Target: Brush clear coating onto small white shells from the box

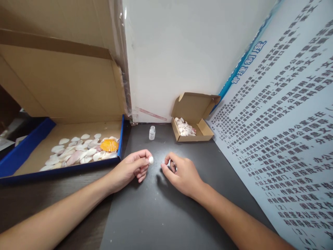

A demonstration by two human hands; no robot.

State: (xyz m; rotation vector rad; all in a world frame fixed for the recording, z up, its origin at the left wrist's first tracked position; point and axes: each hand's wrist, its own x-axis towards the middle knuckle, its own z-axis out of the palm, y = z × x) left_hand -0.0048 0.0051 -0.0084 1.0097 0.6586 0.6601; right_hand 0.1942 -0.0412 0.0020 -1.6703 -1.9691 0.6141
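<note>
Between the thumb and forefinger of my left hand [135, 166] is a small white seashell [151, 160], held up over the dark table. My right hand [182, 173] hovers just to the right, thumb and forefinger drawn together in a pinch; whether something tiny sits in it is too small to tell. A gap separates the two hands. Behind them stands a small clear bottle [152, 134], upright, uncapped and with a white label.
At left, a blue-edged cardboard box [23, 172] lies open with many white shells [74, 152] and an orange scallop shell [109, 145]. A smaller open carton [194, 139] at back right holds small shells [186, 128]. A printed board [281, 114] leans along the right.
</note>
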